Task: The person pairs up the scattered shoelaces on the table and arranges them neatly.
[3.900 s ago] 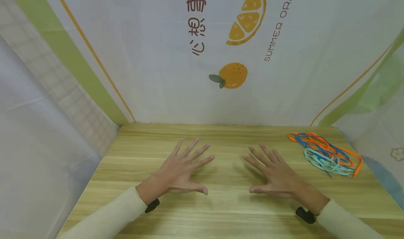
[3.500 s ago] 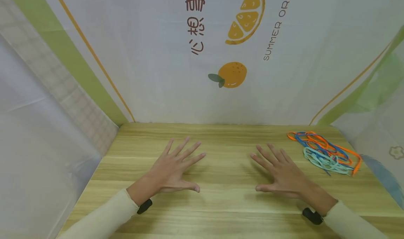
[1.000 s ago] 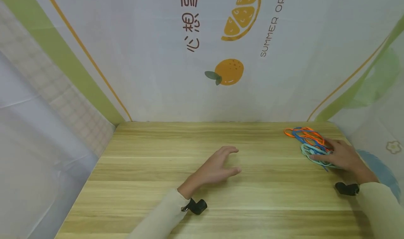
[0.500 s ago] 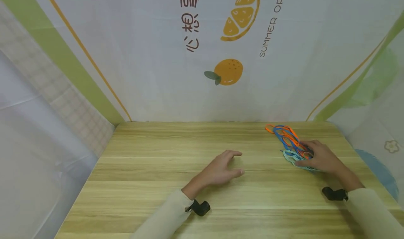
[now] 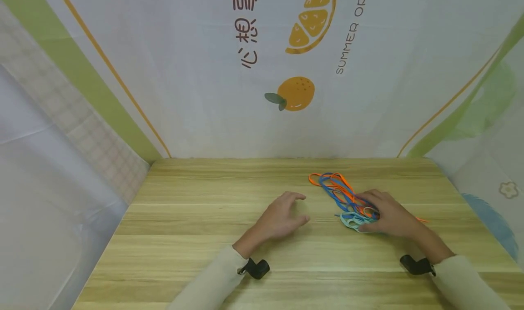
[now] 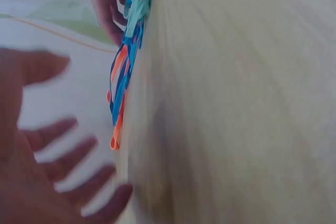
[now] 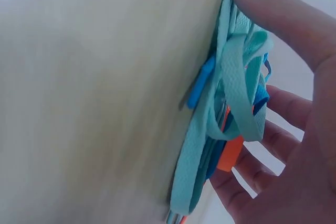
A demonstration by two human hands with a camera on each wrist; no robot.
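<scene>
My right hand (image 5: 390, 215) grips a loose bundle of flat shoelaces at the right of the middle of the table in the head view. In the right wrist view the thumb presses on the mint-green shoelace (image 7: 189, 166) while the other fingers curl behind the bundle. Part of an orange shoelace (image 7: 231, 153) and a blue lace tip (image 7: 199, 85) poke out. Loops of the orange and blue laces trail towards the back left of the hand. My left hand (image 5: 279, 217) hovers to the left, fingers loosely bent, thumb apart, holding nothing.
The wood-grain table (image 5: 184, 251) meets a white printed cloth (image 5: 204, 96) at its back edge. More cloth hangs along the left and right sides. A small black camera (image 5: 258, 269) sits at the left wrist, another (image 5: 415, 264) at the right.
Earlier both hands were spread, with the shoelaces lying at the far right. My right hand reached them, took hold and brought them left towards the middle. My left hand moved rightward and its fingers bent.
</scene>
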